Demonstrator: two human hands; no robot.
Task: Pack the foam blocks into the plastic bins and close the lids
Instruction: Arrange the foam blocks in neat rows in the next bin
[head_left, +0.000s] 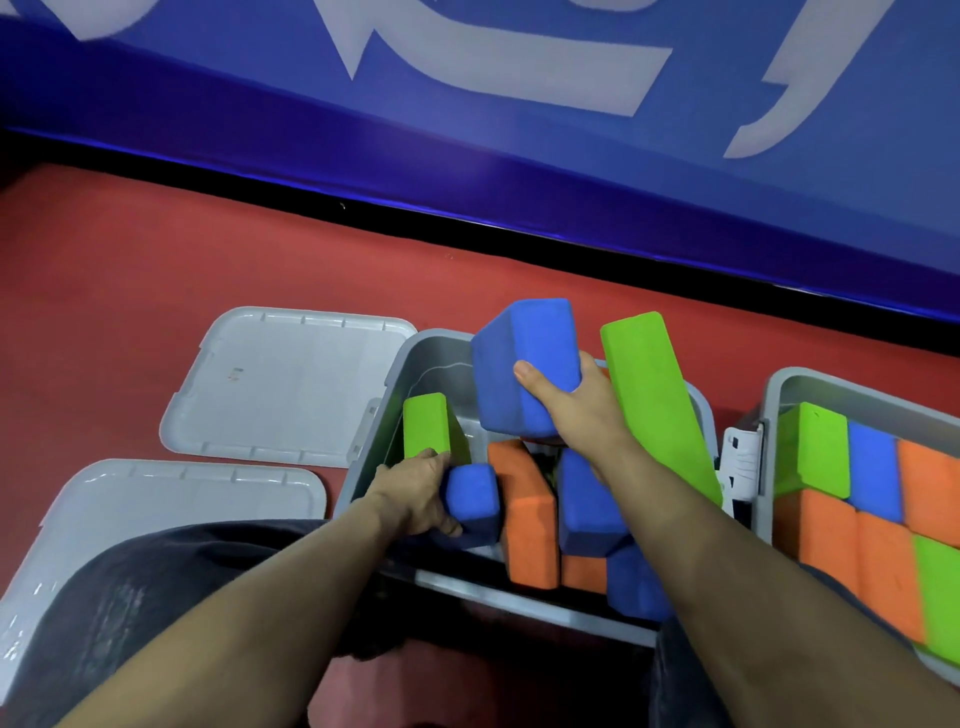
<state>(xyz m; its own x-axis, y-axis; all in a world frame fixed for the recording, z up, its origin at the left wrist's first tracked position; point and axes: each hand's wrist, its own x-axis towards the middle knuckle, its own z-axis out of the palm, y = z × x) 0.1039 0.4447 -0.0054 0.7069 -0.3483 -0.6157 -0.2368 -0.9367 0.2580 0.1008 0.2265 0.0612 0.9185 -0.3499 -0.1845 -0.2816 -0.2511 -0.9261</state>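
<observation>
A grey plastic bin (415, 358) stands open on the red floor in front of me, with blue, orange and green foam blocks lying loosely inside. My right hand (576, 410) grips a large blue foam block (524, 358) and holds it above the bin. My left hand (415, 493) reaches into the bin's left side and holds a smaller blue block (475, 499), next to an upright green block (426, 423). A long green block (654, 400) leans against the bin's right wall. An orange block (524, 514) stands in the middle.
A second grey bin (779, 384) at the right holds neatly packed green, blue and orange blocks. Two grey lids lie on the floor at the left, one farther (280, 379) and one nearer (156, 499). A blue wall with white markings (519, 78) runs behind. My knees frame the bin.
</observation>
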